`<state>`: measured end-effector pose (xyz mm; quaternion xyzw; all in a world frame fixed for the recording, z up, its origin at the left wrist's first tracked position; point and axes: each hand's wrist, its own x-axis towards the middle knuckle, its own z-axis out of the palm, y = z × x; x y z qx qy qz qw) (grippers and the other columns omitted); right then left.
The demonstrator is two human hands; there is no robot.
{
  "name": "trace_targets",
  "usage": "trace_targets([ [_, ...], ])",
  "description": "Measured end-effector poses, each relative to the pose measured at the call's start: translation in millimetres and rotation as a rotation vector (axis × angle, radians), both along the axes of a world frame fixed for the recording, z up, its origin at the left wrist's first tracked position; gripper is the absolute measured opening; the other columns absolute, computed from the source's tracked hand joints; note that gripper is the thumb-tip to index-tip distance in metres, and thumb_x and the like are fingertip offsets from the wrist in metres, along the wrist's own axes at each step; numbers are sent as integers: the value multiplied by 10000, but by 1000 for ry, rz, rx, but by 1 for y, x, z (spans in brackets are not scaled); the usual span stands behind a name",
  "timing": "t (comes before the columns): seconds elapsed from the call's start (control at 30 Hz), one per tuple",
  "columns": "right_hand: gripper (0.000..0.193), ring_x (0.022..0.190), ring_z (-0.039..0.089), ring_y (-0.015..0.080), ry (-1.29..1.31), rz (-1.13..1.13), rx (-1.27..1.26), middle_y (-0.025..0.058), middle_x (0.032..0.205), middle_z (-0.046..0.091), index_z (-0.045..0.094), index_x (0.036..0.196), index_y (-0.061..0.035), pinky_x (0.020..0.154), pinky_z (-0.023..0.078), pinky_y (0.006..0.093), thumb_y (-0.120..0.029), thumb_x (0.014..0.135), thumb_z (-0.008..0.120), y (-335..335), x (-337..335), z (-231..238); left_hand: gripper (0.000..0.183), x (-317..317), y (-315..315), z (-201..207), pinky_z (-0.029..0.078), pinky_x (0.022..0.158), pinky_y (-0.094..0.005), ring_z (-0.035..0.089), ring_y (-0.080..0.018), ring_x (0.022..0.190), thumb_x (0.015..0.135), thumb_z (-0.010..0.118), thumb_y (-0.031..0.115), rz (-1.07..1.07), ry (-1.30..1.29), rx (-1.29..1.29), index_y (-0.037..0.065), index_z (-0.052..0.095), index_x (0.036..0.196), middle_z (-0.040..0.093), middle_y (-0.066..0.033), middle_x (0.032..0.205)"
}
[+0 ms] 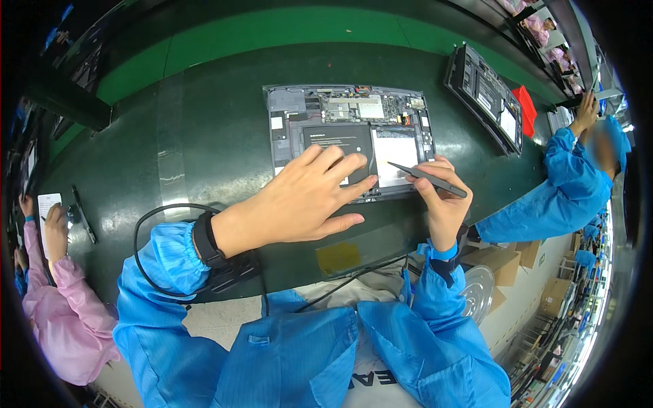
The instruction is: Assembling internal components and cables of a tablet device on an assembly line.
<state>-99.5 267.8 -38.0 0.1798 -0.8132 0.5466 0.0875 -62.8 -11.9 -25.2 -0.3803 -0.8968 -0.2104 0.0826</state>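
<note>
An opened laptop chassis (289,103) lies on the green bench top in front of me, its inside facing up. A green circuit board (391,107) with silvery shields runs along its far part. Nearer to me sits a black flat battery (347,136), with a white rectangular sheet or label (398,146) at its right. My left hand (303,194) rests over the near side of the battery, fingers spread and holding nothing. In my right hand (443,207) is a pair of dark tweezers (435,180), its tips pointing left just over the white rectangle.
More opened chassis (483,98) lie stacked at the far right, beside a red bin (524,111). A black cable (139,248) loops by my left wrist. A pen-like tool (84,216) lies at the left. Co-workers in pink (71,306) and blue (554,197) sit either side.
</note>
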Motion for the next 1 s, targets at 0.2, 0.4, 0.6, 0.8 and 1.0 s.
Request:
trace_targets([
  [0.2,172,943,690,184,37,7,140,65,942,780,803,958,-36,1156,353,450,-113,812,850,-10,-4,2,548,-4,-2,-4,437,954,-414,520,-288,1105,926,712,432,-8,21,8,137,648,1383,558,-116,1338],
  [0.4,181,941,695,182,23,3,210,48,945,779,808,956,-55,1129,367,434,-141,806,862,-11,-5,2,541,-5,-3,-5,433,945,-406,526,-272,1074,922,711,436,-9,26,23,137,655,1369,570,-101,1351],
  [0.6,182,917,690,206,46,2,234,51,947,777,804,960,-36,1059,420,414,-129,814,858,-8,-2,2,532,-7,2,-4,431,937,-398,531,-251,1053,931,695,447,-36,30,16,91,664,1325,591,-83,1405],
  [0.8,145,878,686,173,-229,-109,-166,116,886,730,742,1006,31,816,522,299,17,866,775,-1,28,9,652,-9,0,0,425,951,-401,532,-265,1077,888,716,529,-48,28,-36,44,646,1318,590,-104,1417],
  [1.0,242,681,670,202,-220,192,186,102,807,737,748,968,6,617,492,300,-93,791,879,16,84,17,1205,9,6,17,385,1062,-439,493,-300,1256,641,774,752,-72,3,-318,-55,476,1486,421,-208,1582],
])
